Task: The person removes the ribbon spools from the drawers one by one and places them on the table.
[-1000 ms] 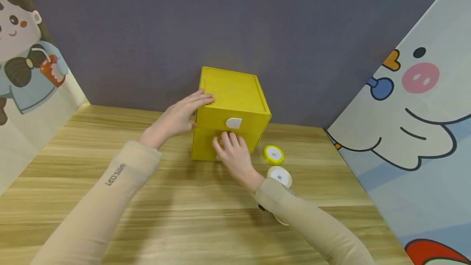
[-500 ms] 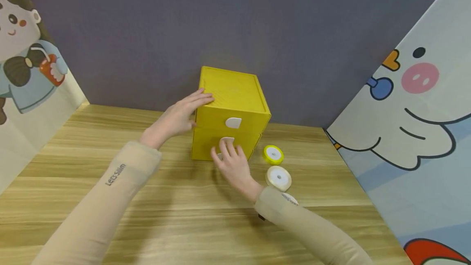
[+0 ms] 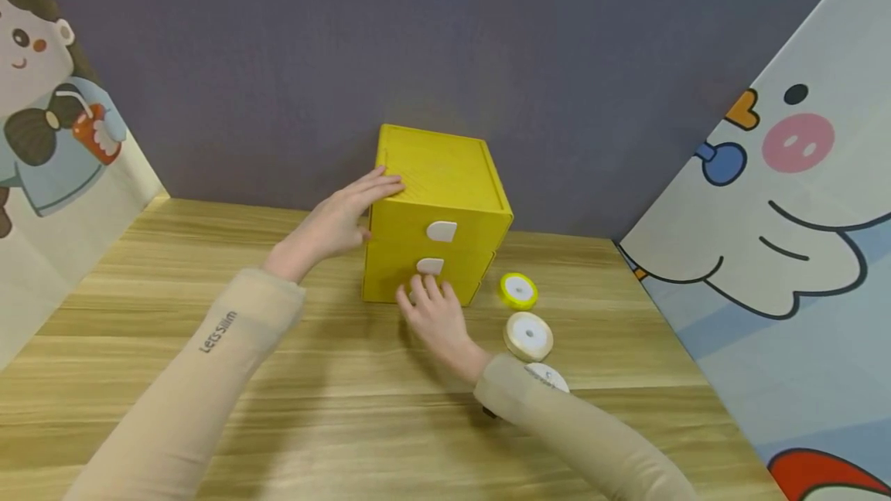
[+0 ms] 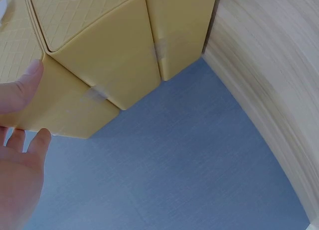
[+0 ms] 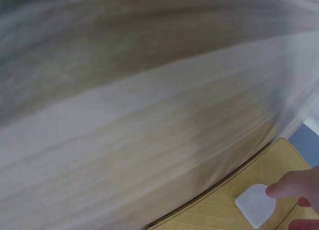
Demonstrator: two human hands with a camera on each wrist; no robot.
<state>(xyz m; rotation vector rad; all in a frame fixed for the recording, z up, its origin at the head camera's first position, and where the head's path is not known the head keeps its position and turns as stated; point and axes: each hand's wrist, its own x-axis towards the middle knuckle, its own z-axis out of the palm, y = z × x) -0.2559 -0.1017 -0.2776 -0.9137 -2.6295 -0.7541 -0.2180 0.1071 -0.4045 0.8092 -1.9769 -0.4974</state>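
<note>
A yellow chest of drawers (image 3: pixel 442 168) with white tab handles stands against the dark backdrop in the head view. My left hand (image 3: pixel 334 215) rests at its upper left edge, with fairly straight fingers on the top and the thumb lower, at the side edge. Its stacked drawer units and the thumb (image 4: pixel 27 85) on the front show in the left wrist view. My right hand (image 3: pixel 438 319) is low at the front, below the middle white handle (image 3: pixel 430 266). In the right wrist view a digit (image 5: pixel 286 185) touches, or nearly touches, a white handle (image 5: pixel 255 205); the other fingers are mostly out of view.
Right of the chest on the wooden table (image 3: pixel 313 377) lie a yellow-rimmed spool (image 3: pixel 518 291) and a cream spool (image 3: pixel 529 335). Another white round spool (image 3: pixel 548 376) is partly under the right sleeve. A small dark thing (image 3: pixel 489 412) pokes out by the sleeve.
My right hand has moved down the front from the middle handle to the lowest drawer, uncovering the middle handle. My left hand has stayed in place.
</note>
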